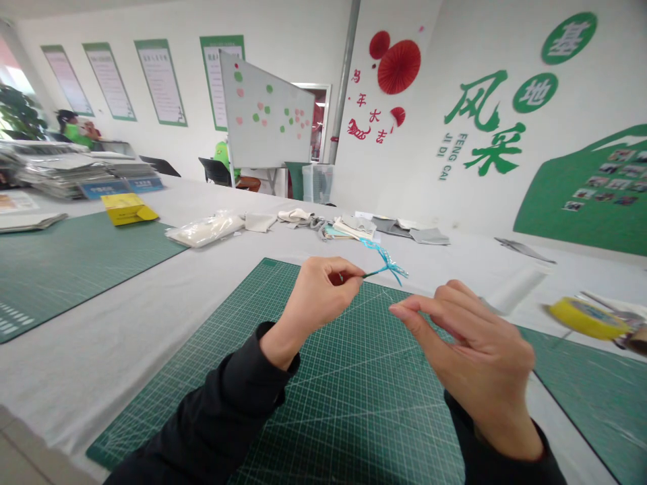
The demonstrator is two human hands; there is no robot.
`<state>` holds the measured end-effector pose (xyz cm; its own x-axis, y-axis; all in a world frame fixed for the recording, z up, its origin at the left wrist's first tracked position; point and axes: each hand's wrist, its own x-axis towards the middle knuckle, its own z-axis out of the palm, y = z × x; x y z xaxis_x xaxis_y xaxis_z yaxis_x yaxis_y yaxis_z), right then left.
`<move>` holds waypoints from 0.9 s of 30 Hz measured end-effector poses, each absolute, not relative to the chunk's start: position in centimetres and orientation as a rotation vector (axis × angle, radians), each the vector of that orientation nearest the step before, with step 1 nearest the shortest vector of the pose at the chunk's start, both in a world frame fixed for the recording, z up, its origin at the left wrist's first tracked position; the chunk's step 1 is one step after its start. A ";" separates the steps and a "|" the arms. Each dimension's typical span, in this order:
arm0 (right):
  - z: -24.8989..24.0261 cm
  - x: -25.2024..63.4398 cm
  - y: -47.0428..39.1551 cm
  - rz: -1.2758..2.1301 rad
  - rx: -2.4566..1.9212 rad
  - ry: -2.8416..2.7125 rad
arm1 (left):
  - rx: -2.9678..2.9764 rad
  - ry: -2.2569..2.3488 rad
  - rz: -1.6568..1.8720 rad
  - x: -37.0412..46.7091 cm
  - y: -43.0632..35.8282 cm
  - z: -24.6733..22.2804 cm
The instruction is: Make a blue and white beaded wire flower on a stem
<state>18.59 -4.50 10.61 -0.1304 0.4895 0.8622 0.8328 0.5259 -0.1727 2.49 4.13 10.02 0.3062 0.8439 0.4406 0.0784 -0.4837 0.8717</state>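
My left hand (pixel 326 293) pinches the thin dark green stem of a blue flower-like piece (pixel 387 261), whose narrow blue strands with pale beads spread out to the right. To the right, my right hand (pixel 465 343) has its thumb and index fingertips pressed together, just below and right of the blue strands. A faint pale thread seems to run near those fingertips, but what they hold is too small to tell. Both hands are above a green gridded cutting mat (pixel 354 384).
A roll of yellow tape (pixel 589 318) lies at the right by some tools. Folded cloths (pixel 354 228) and a plastic-wrapped pack (pixel 207 229) line the back. A yellow box (pixel 129 209) sits on the left mat (pixel 75 263). A person (pixel 75 131) is far left.
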 end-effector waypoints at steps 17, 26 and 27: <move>11.1 19.5 -4.5 -0.541 -1.064 -2.136 | 2.419 0.588 0.482 2.1 4.2 9.3; 10.9 21.7 -3.8 -0.283 -1.126 -2.014 | 2.246 0.374 0.347 1.0 4.9 10.0; 11.0 21.9 -3.9 -0.268 -1.130 -2.006 | 2.242 0.374 0.338 0.9 5.0 10.1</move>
